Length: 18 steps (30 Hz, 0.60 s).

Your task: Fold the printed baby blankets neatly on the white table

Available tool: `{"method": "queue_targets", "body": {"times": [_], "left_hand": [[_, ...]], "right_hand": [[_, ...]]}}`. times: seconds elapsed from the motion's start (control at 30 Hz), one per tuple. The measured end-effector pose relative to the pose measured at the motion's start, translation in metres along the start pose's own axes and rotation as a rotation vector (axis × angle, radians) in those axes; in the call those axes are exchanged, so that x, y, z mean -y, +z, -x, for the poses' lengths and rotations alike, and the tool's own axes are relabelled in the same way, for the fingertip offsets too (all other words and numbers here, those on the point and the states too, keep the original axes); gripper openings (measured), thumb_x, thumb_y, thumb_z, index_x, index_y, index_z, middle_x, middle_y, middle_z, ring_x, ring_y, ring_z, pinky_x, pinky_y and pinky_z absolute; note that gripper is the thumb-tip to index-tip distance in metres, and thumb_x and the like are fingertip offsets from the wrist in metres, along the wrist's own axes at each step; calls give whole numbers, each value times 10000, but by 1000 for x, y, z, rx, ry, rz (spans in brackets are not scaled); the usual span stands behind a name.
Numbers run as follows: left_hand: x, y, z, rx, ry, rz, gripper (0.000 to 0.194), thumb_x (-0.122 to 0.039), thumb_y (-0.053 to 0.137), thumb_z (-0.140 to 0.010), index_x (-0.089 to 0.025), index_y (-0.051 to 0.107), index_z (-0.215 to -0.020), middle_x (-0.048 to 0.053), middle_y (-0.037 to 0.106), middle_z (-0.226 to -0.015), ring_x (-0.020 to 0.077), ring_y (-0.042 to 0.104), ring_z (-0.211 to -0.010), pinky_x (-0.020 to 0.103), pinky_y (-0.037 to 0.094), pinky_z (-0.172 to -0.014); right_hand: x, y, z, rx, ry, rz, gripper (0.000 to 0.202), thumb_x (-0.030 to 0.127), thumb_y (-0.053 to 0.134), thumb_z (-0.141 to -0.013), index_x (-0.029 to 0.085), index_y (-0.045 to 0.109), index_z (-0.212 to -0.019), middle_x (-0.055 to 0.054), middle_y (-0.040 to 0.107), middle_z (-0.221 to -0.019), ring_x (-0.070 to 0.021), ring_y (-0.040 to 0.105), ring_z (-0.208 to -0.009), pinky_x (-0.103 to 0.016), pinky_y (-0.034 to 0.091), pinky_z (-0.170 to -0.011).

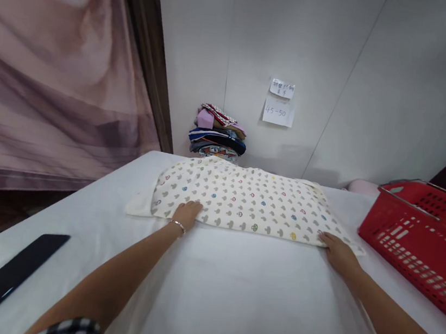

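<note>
A cream garment or cloth (pixel 251 201) printed with small mushrooms lies spread in a wide, folded strip across the far half of the white table. At its near edge, left of the middle, my left hand (pixel 187 215) grips the fabric; a bracelet circles that wrist. My right hand (pixel 341 254) pinches the same edge close to the right-hand corner. Both arms reach forward and well apart. A plain cream part of the fabric sticks out at the left end. The undersides of my fingers are hidden.
A red plastic basket (pixel 422 242) stands on the right of the white table (pixel 247 296). Beyond the cloth rises a stack of folded clothes (pixel 219 133) against the wall. A dark flat phone-like object (pixel 11 273) lies at left, near a pink curtain (pixel 55 68).
</note>
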State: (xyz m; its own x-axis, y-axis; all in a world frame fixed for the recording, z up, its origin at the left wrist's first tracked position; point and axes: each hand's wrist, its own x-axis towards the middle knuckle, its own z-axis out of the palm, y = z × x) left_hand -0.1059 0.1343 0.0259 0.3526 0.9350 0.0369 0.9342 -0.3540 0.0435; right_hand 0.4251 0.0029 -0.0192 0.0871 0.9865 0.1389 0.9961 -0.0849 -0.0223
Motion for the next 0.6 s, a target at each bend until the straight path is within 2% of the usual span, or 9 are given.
{"method": "queue_targets", "body": {"times": [0.1,0.2,0.3,0.37,0.47,0.53,0.6], "left_hand": [[4,-15,-1,26,-109,-10,442,-25,406,-782,-149,579,-1169,153,606,-1167,278,576,-1062,408,447,-871],[11,-41,13,-22,-157,-24,424,-73,382,-821,-195,582,-1174,131,601,-1182,271,582,-1054,392,461,-849],[27,-70,44,-155,-131,-69,439,-95,402,-818,-255,572,-1190,34,552,-1288,217,495,-1183,327,439,-905],[47,-81,73,-242,-127,-110,452,-92,403,-806,-253,572,-1193,-13,538,-1307,183,468,-1205,284,432,-911],[85,-73,117,-275,-153,-145,511,-53,392,-751,-271,591,-1168,-87,552,-1283,150,475,-1191,263,395,-962],[109,-54,141,-142,-192,-117,573,-20,397,-671,-303,623,-1116,-133,572,-1246,147,496,-1177,256,367,-997],[125,-35,155,9,-195,-67,605,-16,411,-630,-337,627,-1094,-150,576,-1230,136,485,-1198,248,318,-1036]], "right_hand": [[-12,-12,6,-25,117,39,534,53,384,-733,190,600,-1201,-68,587,-1240,-251,551,-1132,-393,451,-943],[-19,-36,28,-73,82,62,500,79,366,-761,185,623,-1176,-70,612,-1202,-259,591,-1073,-387,490,-888],[-14,-55,73,-177,-16,62,485,136,362,-768,207,638,-1160,-57,620,-1189,-268,596,-1062,-406,515,-855],[1,-60,116,-197,-81,18,471,179,376,-763,247,653,-1137,-41,639,-1157,-275,604,-1047,-431,516,-862],[44,-57,184,-60,-213,-132,471,194,411,-742,368,662,-1100,-5,668,-1091,-264,632,-993,-424,527,-858],[76,-57,219,91,-317,-275,513,203,454,-722,437,608,-1153,15,650,-1129,-262,624,-1010,-422,530,-855],[98,-64,238,187,-329,-409,504,219,494,-724,456,592,-1158,25,607,-1207,-260,581,-1087,-425,497,-909]]}}
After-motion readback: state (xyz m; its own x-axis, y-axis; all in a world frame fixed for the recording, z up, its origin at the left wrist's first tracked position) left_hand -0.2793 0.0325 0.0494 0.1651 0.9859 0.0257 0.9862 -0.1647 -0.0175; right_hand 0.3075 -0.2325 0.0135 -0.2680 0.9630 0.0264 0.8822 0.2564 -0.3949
